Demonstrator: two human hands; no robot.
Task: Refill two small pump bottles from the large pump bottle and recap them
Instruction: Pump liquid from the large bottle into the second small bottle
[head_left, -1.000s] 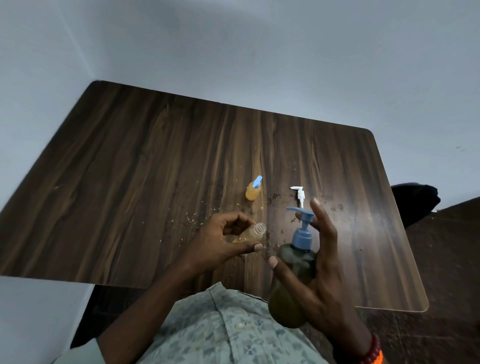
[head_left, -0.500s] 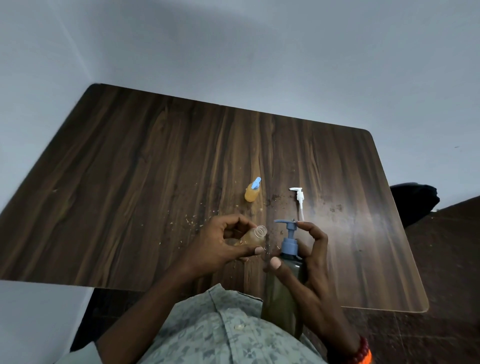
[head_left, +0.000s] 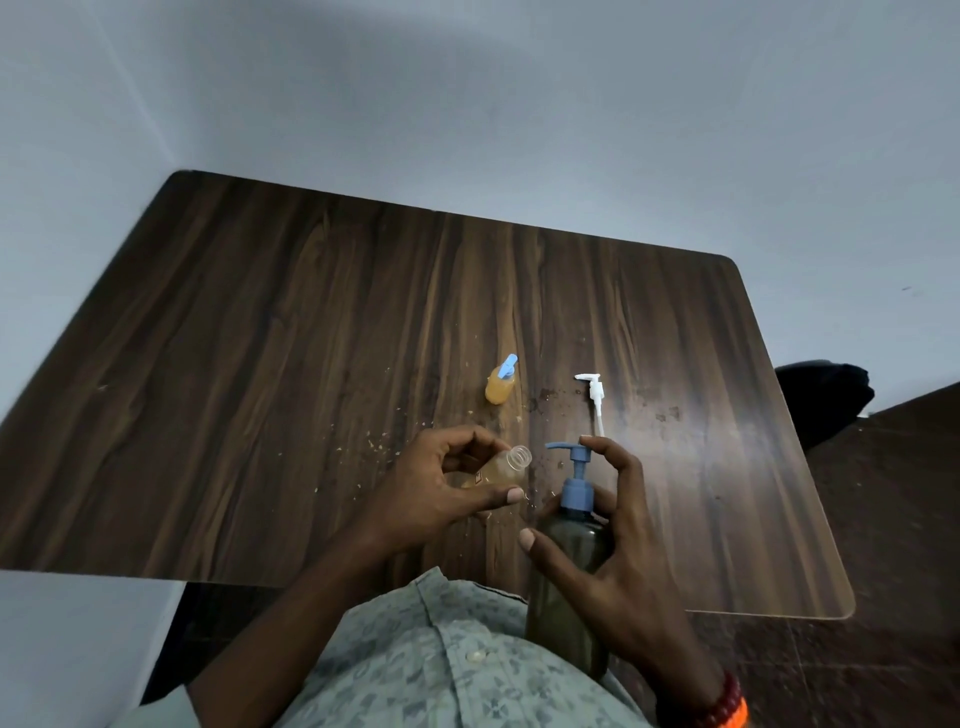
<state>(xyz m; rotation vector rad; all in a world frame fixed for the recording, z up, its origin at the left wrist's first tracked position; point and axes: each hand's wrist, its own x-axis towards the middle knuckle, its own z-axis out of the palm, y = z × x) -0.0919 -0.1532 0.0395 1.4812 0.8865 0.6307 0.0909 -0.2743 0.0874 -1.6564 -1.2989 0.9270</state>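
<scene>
Left hand (head_left: 436, 483) pinches the open small bottle (head_left: 498, 466), tilted, mouth beside the spout of the big bottle (head_left: 569, 577), which the right hand (head_left: 613, 551) grips round the shoulder, fingers (head_left: 605, 452) curled over the blue pump (head_left: 574, 467). Small one looks light, thin plastic, probably slick if dripped on: hold at the body, not the threads. Big one likely heavy; grip it low. Capped bottle (head_left: 500, 387) and white pump (head_left: 592, 397) lie apart on the surface (head_left: 260, 364).

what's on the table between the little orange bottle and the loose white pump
Head view: nothing stands between orange bottle and white pump, only table with dark specks.
</scene>
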